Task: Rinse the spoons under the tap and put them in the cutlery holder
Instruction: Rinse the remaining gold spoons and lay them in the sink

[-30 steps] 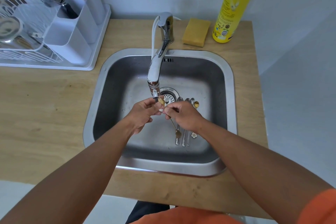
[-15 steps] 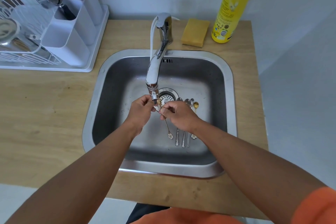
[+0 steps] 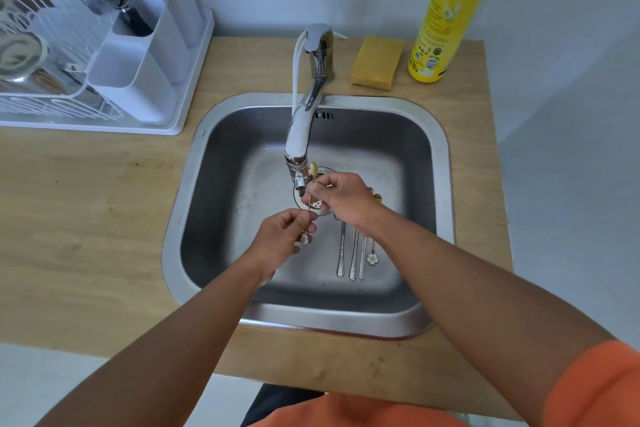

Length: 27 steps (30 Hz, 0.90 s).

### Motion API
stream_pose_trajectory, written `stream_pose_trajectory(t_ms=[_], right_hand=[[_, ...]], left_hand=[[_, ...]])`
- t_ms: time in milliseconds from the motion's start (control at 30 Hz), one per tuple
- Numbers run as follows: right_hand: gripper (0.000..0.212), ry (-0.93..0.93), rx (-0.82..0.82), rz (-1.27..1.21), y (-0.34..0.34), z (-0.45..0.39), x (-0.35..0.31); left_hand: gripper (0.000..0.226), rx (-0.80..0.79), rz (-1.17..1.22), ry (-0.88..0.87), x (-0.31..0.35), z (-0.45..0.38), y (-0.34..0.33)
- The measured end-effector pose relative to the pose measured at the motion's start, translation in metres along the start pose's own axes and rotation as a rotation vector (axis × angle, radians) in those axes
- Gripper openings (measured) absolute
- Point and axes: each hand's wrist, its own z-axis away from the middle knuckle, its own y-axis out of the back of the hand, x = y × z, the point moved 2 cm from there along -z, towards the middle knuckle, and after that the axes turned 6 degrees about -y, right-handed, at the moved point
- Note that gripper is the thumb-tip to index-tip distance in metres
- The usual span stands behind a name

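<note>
A thin gold spoon (image 3: 310,196) with a flower end stands nearly upright just beside the tap's spout (image 3: 297,149), its bowl up. My left hand (image 3: 282,239) pinches its lower stem near the flower. My right hand (image 3: 341,199) holds the stem higher up, fingers closed on it. Several more spoons (image 3: 353,258) lie side by side on the sink floor, partly hidden under my right wrist. The white cutlery holder (image 3: 138,76) stands at the back left in the drying rack, with utensils in its far compartments.
The steel sink (image 3: 194,191) is set in a wooden counter. A yellow sponge (image 3: 377,61) and a tall yellow dish soap bottle (image 3: 446,10) stand behind it on the right. The white dish rack (image 3: 41,94) with metal ware fills the back left.
My left hand has slid down from the spoon's bowl to its lower stem. The spoon has turned from slanting down-right to nearly upright, and my right hand now grips it higher.
</note>
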Motion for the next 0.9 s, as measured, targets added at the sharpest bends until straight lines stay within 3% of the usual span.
stream_pose_trajectory(t_ms=[333, 500, 667, 900], right_hand=[[0.019, -0.002, 0.04, -0.006, -0.006, 0.002, 0.003], [0.017, 0.022, 0.141, -0.098, 0.002, -0.005, -0.006], [0.014, -0.025, 0.166, -0.144, 0.002, -0.003, -0.001], [0.012, -0.04, 0.116, -0.105, -0.001, 0.0, -0.001]], left_hand=[[0.019, 0.017, 0.123, 0.073, 0.01, -0.01, 0.003], [0.024, -0.061, -0.047, 0.083, 0.006, -0.007, 0.009], [0.023, -0.087, -0.036, 0.129, 0.006, -0.011, 0.013], [0.024, -0.068, 0.134, 0.143, 0.023, -0.022, 0.0]])
